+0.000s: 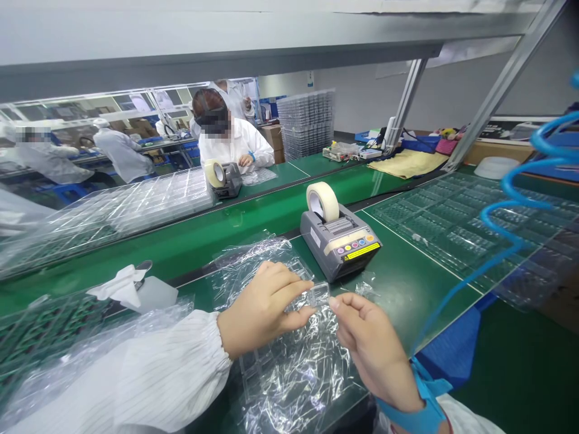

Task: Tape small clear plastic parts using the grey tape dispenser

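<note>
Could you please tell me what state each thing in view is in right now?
Left hand: gripping the clear plastic tray.
Right hand: fingertips at the tray's edge.
Clear plastic tray: lifted slightly, held between the hands.
Plastic film: crumpled beneath the hands.
Tape dispenser: upright, loaded with a tape roll.
Blue air hose: coiled, hanging.

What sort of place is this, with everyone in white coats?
It looks like a factory packing line, hedging slightly: a long green conveyor workbench, an automatic tape dispenser, stacks of clear plastic trays, and a co-worker in a white smock.
</note>
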`<state>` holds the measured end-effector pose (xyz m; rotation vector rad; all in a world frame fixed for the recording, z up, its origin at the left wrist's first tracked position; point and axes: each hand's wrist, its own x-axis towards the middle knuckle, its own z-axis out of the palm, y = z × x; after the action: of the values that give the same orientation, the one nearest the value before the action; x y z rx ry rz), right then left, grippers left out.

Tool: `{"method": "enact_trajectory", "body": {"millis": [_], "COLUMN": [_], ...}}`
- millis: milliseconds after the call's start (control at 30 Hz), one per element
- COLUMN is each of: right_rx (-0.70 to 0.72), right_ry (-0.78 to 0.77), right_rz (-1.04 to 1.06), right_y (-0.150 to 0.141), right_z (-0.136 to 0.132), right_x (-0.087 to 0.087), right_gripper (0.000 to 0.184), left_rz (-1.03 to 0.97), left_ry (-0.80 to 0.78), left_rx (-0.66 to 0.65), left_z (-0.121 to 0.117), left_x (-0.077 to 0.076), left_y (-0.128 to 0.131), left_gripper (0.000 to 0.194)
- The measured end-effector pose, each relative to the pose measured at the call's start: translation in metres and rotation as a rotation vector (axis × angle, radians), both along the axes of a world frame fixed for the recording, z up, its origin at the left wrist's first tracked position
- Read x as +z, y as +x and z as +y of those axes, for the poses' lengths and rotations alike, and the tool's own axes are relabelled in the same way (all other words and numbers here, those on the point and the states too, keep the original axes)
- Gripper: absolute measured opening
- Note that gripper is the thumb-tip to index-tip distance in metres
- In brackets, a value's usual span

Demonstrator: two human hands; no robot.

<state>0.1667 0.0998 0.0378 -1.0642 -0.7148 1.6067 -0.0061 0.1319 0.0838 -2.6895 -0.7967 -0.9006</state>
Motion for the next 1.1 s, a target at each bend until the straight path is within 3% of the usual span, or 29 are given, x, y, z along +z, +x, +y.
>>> {"method": "enact_trajectory", "body": {"millis": [367, 467, 533, 633, 700, 867, 1100], "right_rx": [0.019, -0.043, -0.088, 0.033, 0.118, 0.190, 0.176], "right_ry": [0.042, 0.206, 0.441, 0.843, 1.000, 1.104, 1.111], "right_rz": [-0.053, -0.302, -0.585, -0.926, -1.047, -1.223, -1.196], "right_y": [0.005, 0.023, 0.037, 0.050, 0.052, 0.052, 0.051], "right_z": [0.002, 0.001, 0.001, 0.006, 0.011, 0.022, 0.027], "right_x": [-0.008, -0.005, 0.001, 0.013, 0.017, 0.018, 0.022], "right_gripper": [0.044, 0.034, 0.022, 0.021, 0.028, 0.028, 0.023], "left_rz": [0.017, 0.027, 0.044, 0.068, 0.075, 0.107, 0.318], "left_ry": [-0.006, -0.018, -0.024, -0.028, -0.032, -0.044, -0.135], "left_rx": [-0.005, -0.004, -0.011, -0.029, -0.044, -0.067, -0.039], "left_z": [0.000, 0.000, 0.000, -0.001, -0.002, -0.003, 0.006], "left_x": [0.000, 0.002, 0.004, 0.008, 0.011, 0.016, 0.035], "left_y": [0.000, -0.001, -0.002, 0.000, 0.003, 0.006, 0.006], "left_gripper": [0.028, 0.028, 0.028, 0.027, 0.027, 0.027, 0.036]}}
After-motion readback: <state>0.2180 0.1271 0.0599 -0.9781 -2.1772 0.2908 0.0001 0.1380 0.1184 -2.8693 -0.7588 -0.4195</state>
